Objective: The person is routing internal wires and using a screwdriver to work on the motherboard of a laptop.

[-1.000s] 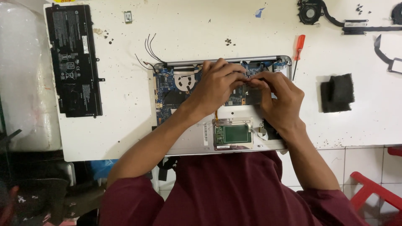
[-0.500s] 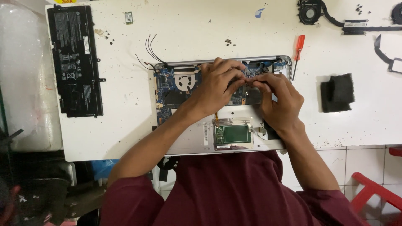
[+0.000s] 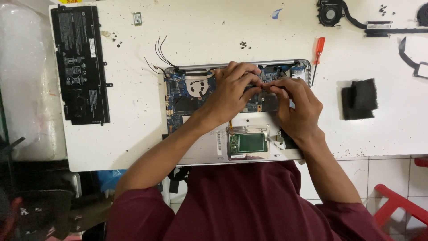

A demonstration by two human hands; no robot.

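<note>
Blue circuit board (image 3: 178,91) lies exposed, so my left hand (image 3: 232,89) and right hand (image 3: 296,107) pinch narrowly together over it, what they grip hidden.

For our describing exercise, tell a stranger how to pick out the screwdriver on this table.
Start at the opened laptop in the middle of the white table, where both hands work. Look just past its far right corner: the screwdriver lies there. It is the only thing with a bright orange-red handle, unlike the black foam block nearby.
</note>
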